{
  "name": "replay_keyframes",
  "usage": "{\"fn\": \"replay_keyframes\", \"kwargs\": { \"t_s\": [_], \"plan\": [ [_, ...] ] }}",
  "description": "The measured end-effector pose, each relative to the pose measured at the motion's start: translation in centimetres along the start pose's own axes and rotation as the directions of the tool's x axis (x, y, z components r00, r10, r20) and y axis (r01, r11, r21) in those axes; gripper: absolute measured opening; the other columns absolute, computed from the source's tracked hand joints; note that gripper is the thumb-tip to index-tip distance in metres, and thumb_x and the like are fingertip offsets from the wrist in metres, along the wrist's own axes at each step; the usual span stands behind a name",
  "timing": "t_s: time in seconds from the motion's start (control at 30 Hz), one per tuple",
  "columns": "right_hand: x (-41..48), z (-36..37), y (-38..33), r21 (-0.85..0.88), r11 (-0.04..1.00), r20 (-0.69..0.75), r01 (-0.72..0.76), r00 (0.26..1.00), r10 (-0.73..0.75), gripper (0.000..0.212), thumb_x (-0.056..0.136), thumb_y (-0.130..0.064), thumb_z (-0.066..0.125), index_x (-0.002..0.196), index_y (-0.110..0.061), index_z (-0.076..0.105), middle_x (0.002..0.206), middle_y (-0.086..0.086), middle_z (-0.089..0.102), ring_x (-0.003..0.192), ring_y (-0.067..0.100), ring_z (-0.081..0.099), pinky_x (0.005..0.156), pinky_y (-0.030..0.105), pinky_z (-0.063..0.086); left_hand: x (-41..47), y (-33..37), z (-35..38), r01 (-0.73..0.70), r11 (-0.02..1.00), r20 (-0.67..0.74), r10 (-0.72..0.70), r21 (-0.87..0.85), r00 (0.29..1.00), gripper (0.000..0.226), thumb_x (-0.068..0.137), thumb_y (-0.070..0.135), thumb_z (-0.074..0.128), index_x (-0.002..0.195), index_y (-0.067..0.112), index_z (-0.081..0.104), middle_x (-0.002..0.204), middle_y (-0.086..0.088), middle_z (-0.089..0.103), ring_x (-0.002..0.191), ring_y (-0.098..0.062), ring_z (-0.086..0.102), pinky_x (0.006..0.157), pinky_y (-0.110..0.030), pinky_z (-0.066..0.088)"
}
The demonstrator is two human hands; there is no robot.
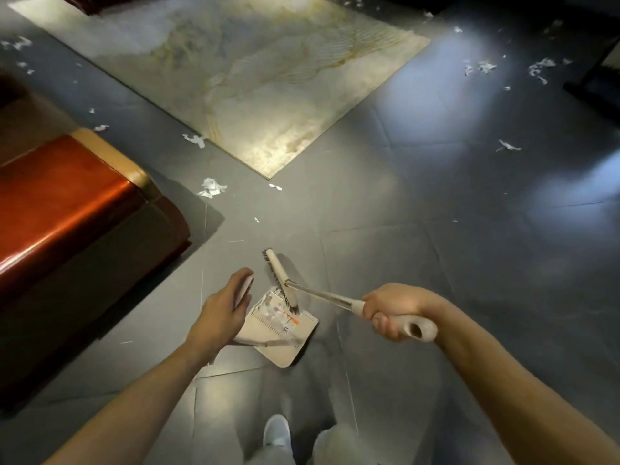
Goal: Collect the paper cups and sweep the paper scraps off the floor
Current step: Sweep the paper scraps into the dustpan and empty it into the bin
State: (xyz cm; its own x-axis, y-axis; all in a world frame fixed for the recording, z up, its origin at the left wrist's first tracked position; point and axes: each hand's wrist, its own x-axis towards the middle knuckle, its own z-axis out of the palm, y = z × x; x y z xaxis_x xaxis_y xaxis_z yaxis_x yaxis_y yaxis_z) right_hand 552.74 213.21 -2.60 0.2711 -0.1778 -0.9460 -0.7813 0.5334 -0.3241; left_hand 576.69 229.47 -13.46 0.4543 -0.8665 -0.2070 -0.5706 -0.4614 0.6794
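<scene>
a: two hands in view. what does each grip do?
b: the right hand [392,310] has its grip wrapped tight round the pale end of the brush [281,280]; a thin metal shaft runs from that fist down to the brush head. the left hand [221,307] curls its grip round a pale handle [246,290], pinching it between fingers and palm.
a: how does the brush head sit?
b: tilted, with the bristles at its near end touching the mouth of the dustpan [288,347]. the dustpan lies on the dark floor [436,229] between the two hands, just beside the left one.
a: where are the paper scraps [211,188]?
b: some lie inside the dustpan, right under the bristles. many more are loose on the floor: a clump near the corner of the red-brown sofa [67,209], one at the edge of the pale marbled slab [251,78], and others well apart at the far right and far left.
a: anything nearer the person?
b: a pale shoe [276,431] at the bottom edge, below the dustpan.
</scene>
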Motion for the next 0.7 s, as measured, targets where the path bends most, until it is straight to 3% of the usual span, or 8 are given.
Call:
{"fn": "replay_keyframes", "kwargs": {
  "t_s": [0.13,0.2,0.27,0.3,0.37,0.43,0.6,0.7],
  "plan": [
    [0.7,-4.0,-3.7,0.093,0.995,-0.015,0.026,1.000,-0.025,0.007,0.095,-0.004,0.040,0.096,-0.009,0.045,0.044,-0.001,0.038,0.029,0.004,0.035,0.028,0.012,0.030,4.8,1.4,-0.7,-0.007,1.000,-0.019,0.007,-0.015,1.000,0.038,0.098,0.028,0.048,0.128,0.046,0.034,0.108,0.012,0.053,0.073,0.000,0.053,0.051,-0.003,0.037],
    [1.3,-6.5,-5.2,0.099,0.993,-0.044,0.059,0.998,-0.055,0.008,0.096,-0.004,0.039,0.094,-0.009,0.046,0.046,-0.001,0.038,0.029,0.004,0.035,0.029,0.012,0.030,7.6,3.0,-0.7,-0.020,1.000,-0.030,0.019,-0.019,0.999,0.038,0.098,0.026,0.049,0.127,0.046,0.034,0.105,0.010,0.055,0.072,0.000,0.054,0.043,-0.003,0.038],
    [2.2,-9.2,-6.6,0.081,0.991,-0.077,0.108,0.992,-0.102,0.009,0.095,-0.003,0.040,0.099,-0.007,0.047,0.047,0.000,0.040,0.029,0.005,0.037,0.030,0.012,0.032,10.7,4.9,-0.3,-0.040,0.999,-0.040,0.041,0.008,0.998,0.038,0.098,0.025,0.049,0.127,0.044,0.035,0.108,0.005,0.059,0.077,-0.005,0.057,0.054,-0.008,0.042],
    [2.7,-10.8,-7.3,0.073,0.989,-0.095,0.127,0.988,-0.120,0.009,0.095,-0.002,0.041,0.101,-0.005,0.047,0.045,0.000,0.042,0.029,0.005,0.038,0.030,0.013,0.033,12.4,6.0,0.0,-0.047,0.999,-0.050,0.048,0.026,0.998,0.038,0.097,0.024,0.050,0.128,0.042,0.035,0.112,0.002,0.061,0.084,-0.011,0.060,0.063,-0.017,0.045],
    [3.6,-14.2,-8.6,0.080,0.985,-0.132,0.155,0.981,-0.144,0.007,0.093,-0.001,0.043,0.097,-0.003,0.049,0.041,0.000,0.045,0.028,0.006,0.039,0.031,0.013,0.033,15.9,8.6,0.8,-0.052,0.998,-0.068,0.055,0.046,0.996,0.039,0.097,0.023,0.050,0.130,0.038,0.035,0.117,-0.004,0.063,0.095,-0.026,0.063,0.075,-0.030,0.047],
    [4.3,-18.3,-10.1,0.104,0.981,-0.169,0.165,0.975,-0.146,0.005,0.092,-0.002,0.045,0.092,-0.001,0.051,0.040,0.000,0.047,0.028,0.007,0.041,0.031,0.013,0.033,19.7,11.7,1.9,-0.053,0.998,-0.088,0.057,0.043,0.995,0.041,0.097,0.022,0.051,0.131,0.036,0.035,0.117,-0.008,0.064,0.096,-0.031,0.064,0.080,-0.037,0.048],
    [4.0,-29.6,-13.7,0.187,0.964,-0.223,0.188,0.964,-0.144,0.015,0.093,-0.002,0.045,0.078,-0.002,0.050,0.038,0.001,0.046,0.026,0.007,0.041,0.030,0.012,0.033,29.1,21.1,5.1,-0.096,0.994,-0.123,0.102,0.050,0.987,0.042,0.097,0.021,0.051,0.134,0.034,0.035,0.099,-0.008,0.064,0.071,-0.018,0.058,0.070,-0.033,0.046],
    [4.6,-35.3,-14.3,0.208,0.962,-0.281,0.176,0.953,-0.114,0.012,0.094,-0.002,0.045,0.083,-0.002,0.052,0.038,0.001,0.046,0.027,0.007,0.040,0.030,0.014,0.034,34.2,26.8,7.3,-0.141,0.988,-0.120,0.147,0.057,0.982,0.041,0.097,0.021,0.050,0.133,0.031,0.037,0.084,-0.005,0.061,0.064,-0.015,0.055,0.067,-0.033,0.043]
  ]
}}
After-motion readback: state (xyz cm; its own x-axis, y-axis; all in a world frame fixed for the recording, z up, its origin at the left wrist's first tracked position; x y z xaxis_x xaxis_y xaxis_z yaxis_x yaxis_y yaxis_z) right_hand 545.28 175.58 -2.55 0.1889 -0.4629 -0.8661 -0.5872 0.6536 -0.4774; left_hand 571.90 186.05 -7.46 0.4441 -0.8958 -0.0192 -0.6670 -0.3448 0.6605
